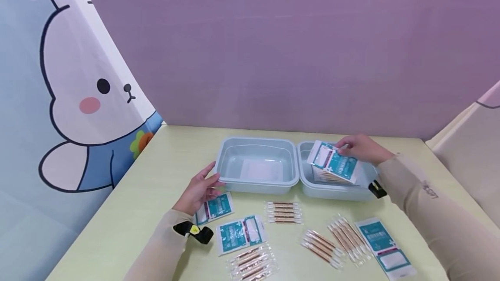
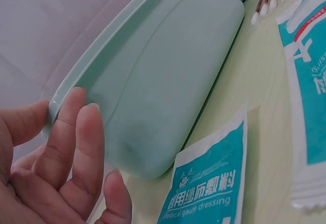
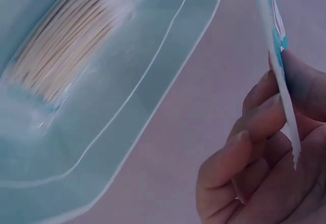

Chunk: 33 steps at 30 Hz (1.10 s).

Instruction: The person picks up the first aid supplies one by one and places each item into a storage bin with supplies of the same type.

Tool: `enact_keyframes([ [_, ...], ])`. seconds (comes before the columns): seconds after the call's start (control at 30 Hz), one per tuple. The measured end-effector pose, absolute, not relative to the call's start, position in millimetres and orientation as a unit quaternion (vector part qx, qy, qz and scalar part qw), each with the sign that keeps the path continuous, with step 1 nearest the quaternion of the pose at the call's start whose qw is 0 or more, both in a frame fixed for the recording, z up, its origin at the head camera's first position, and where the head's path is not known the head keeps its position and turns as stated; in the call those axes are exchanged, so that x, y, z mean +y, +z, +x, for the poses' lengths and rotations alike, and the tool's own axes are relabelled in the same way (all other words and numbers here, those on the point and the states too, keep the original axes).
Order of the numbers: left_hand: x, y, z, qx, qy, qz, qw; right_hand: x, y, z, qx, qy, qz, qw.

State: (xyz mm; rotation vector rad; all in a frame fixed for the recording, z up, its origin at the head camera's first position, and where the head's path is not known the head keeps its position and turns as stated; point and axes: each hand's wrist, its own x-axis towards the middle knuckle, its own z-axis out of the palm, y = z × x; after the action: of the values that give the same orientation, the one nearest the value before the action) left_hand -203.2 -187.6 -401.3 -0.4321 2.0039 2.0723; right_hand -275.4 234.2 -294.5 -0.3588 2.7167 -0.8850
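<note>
My right hand (image 1: pixel 363 148) pinches a teal-and-white medical gauze dressing packet (image 1: pixel 343 166) between thumb and fingers. The packet is tilted above the right-hand pale blue plastic tub (image 1: pixel 332 194). Inside that tub lies a clear bag of wooden-stick swabs (image 3: pixel 66 40), partly covered by the packet in the head view. At the left-hand tub (image 1: pixel 258 185), my left hand (image 1: pixel 199 190) holds the rim at its near left corner, thumb and index finger on either side of the edge. A gauze packet (image 2: pixel 204 178) lies on the table just below this hand.
More gauze packets (image 1: pixel 240 234) (image 1: pixel 384 246) and several clear sachets of cotton swabs (image 1: pixel 283 213) are spread over the pale yellow table (image 1: pixel 129 211) in front of the tubs. A purple backdrop (image 1: pixel 289 55) rises behind the table, with a cartoon-printed curtain (image 1: pixel 90 68) at left.
</note>
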Motion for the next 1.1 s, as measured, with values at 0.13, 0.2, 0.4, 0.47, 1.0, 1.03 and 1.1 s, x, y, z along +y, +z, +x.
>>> enact_keyframes([
  [0.13,-186,-402,-205,0.683,0.706,-0.151,0.112,209,-292,-284,0.932,-0.304,-0.146,0.132],
  [0.2,-186,-402,-205,0.684,0.705,-0.147,0.114,197,-291,-288,0.931,-0.303,-0.155,0.134],
  [0.4,-181,-401,-206,0.684,0.706,-0.146,0.113,163,-288,-300,0.930,-0.294,-0.162,0.147],
  [0.47,-179,-401,-207,0.683,0.707,-0.146,0.113,153,-287,-304,0.930,-0.293,-0.165,0.151],
  [1.0,-179,-395,-209,0.685,0.704,-0.154,0.106,79,-280,-321,0.919,-0.315,-0.185,0.149],
  [1.03,-180,-395,-209,0.685,0.704,-0.155,0.105,76,-281,-322,0.918,-0.318,-0.184,0.151],
  [1.1,-181,-396,-208,0.683,0.706,-0.157,0.104,70,-283,-325,0.916,-0.321,-0.184,0.153],
])
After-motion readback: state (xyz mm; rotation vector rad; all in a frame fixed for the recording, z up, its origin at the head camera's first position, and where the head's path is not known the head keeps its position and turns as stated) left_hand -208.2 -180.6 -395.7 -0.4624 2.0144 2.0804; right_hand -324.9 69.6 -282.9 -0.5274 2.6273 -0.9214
